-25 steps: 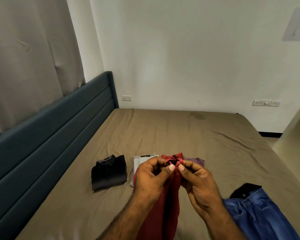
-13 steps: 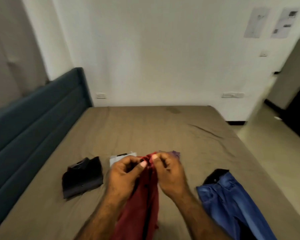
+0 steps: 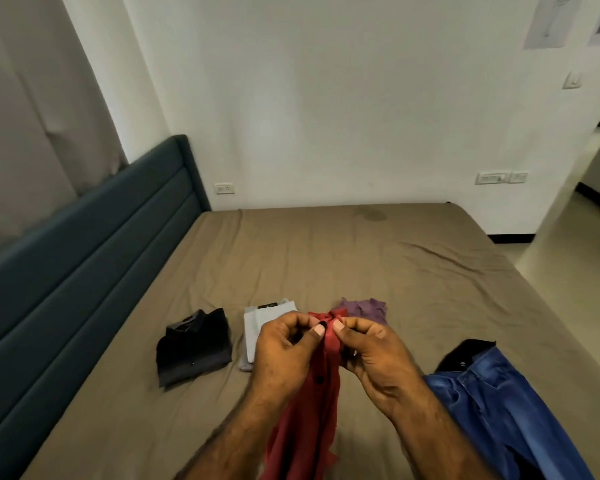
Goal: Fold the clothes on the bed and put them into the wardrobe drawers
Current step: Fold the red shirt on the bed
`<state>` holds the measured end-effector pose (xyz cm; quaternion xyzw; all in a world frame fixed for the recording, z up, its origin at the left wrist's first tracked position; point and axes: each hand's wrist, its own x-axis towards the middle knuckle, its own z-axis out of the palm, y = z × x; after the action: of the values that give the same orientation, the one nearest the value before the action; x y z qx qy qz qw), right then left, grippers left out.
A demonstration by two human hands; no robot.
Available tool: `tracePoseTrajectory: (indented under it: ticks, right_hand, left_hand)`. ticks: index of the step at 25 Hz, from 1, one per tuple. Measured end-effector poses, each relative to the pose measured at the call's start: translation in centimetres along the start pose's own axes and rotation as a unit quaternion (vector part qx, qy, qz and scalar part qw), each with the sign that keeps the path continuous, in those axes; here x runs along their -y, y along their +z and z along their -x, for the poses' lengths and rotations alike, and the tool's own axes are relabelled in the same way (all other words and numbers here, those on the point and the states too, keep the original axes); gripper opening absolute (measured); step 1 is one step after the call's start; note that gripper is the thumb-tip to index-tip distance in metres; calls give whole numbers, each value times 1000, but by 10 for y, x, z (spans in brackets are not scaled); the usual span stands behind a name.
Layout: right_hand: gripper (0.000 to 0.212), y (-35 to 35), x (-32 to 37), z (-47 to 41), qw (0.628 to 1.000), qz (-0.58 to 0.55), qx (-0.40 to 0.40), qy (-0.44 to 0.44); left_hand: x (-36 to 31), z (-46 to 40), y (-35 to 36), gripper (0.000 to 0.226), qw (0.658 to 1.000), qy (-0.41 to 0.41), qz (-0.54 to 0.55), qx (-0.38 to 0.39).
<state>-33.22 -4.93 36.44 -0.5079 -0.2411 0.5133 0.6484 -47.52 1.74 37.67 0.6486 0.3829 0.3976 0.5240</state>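
Both hands pinch the red shirt at its collar, the left hand and right hand almost touching there, thumbs pressed to the cloth at a dark button. Its long axis hangs from the hands toward 6 o'clock over the bed. Folded black shirt and grey garment lie at 9 o'clock, purple garment at 12, jeans at 4; nothing blocks laying it flat.

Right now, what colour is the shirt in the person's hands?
Red, with dark buttons; the shirt shows clearly in the head view.
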Motion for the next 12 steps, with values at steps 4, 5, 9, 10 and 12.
tracePoseTrajectory:
  ticks: [4, 5, 9, 10, 12]
  right_hand:
    - [22, 1, 5, -1, 995, 79, 32, -47]
    - [22, 2, 5, -2, 986, 141, 20, -86]
    - [18, 7, 0, -4, 910, 355, -60, -206]
    - [18, 10, 0, -3, 909, 354, -61, -213]
    - [18, 12, -5, -4, 924, 317, -52, -209]
  left_hand:
    - [2, -5, -2, 11, 1000, 5, -5, -2]
    - [2, -6, -3, 11, 1000, 9, -10, 2]
    - [3, -2, -4, 11, 995, 58, -87, -6]
    - [4, -2, -4, 11, 992, 67, -106, -17]
    - [6, -5, -5, 12, 986, 83, -141, -32]
